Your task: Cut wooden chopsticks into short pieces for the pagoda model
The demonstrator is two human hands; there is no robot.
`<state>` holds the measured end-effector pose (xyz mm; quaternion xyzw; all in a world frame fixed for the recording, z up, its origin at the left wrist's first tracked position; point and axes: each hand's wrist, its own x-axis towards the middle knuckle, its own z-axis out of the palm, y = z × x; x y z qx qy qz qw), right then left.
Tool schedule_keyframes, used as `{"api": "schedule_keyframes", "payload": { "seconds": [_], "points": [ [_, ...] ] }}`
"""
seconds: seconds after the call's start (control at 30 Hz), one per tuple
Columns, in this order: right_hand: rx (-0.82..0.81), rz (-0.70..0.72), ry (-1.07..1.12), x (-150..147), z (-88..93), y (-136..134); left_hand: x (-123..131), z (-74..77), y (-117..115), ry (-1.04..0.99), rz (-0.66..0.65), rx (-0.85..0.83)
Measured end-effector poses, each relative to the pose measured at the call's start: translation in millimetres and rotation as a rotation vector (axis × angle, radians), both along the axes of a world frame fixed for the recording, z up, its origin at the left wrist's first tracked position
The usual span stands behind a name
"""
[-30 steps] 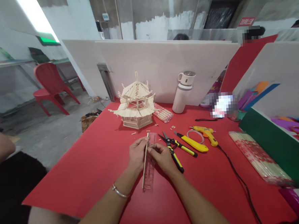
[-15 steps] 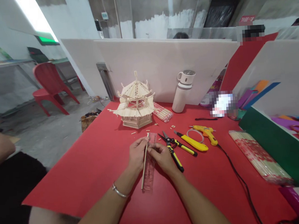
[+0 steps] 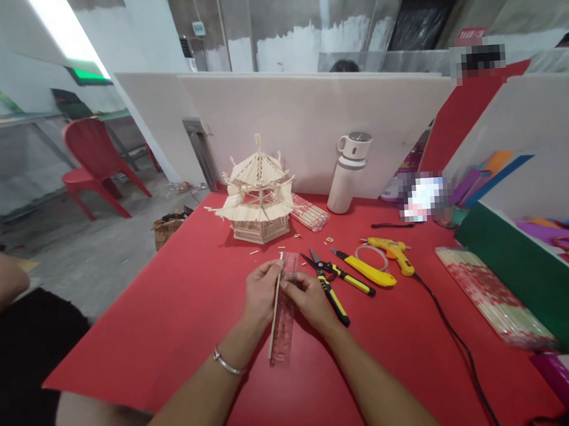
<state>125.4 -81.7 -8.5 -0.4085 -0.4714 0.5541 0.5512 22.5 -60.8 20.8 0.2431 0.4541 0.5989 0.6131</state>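
head view: both hands meet over a pinkish clear ruler (image 3: 285,325) lying flat on the red table (image 3: 175,310). left hand (image 3: 262,296) pinches a thin wooden stick (image 3: 274,323) near its far end, thumb and fingers closed on it. the stick lies along the ruler's left edge, touching it, with its lower end toward the person. right hand (image 3: 310,299) is curled on the ruler's right side, fingertips down. whether it nips the stick too or only presses the ruler flat is hard to tell at this angle.

just right of the ruler: black-and-yellow snips (image 3: 328,287), then a yellow utility knife (image 3: 365,273), a tape ring (image 3: 371,256) and a glue gun (image 3: 393,252). beyond the ruler stands a stick-built pagoda model (image 3: 259,195), with short offcuts between.

risks, as judged:
- the ruler looks slick on the smooth table, so uneven pressure could skate it and throw the stick off the scale.
- the stick is slender, and a hard pinch may bow or snap it.
- the right wrist sits close to the snips, so a sideways shift could knock them.
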Motion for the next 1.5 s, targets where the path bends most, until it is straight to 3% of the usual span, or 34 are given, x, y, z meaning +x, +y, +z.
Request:
{"api": "schedule_keyframes", "payload": {
  "seconds": [0.57,0.83,1.5],
  "points": [
    [-0.042,-0.009,0.024,-3.4,-2.4,0.2,1.2,-1.7,0.4,0.044,0.007,0.004],
    [-0.043,0.000,0.013,-3.9,-2.1,-0.2,0.3,-4.3,2.4,0.105,0.039,0.096],
    [-0.028,-0.021,-0.021,-4.5,-2.4,0.4,-0.4,-3.9,1.8,0.032,0.051,-0.005]
  ]
}}
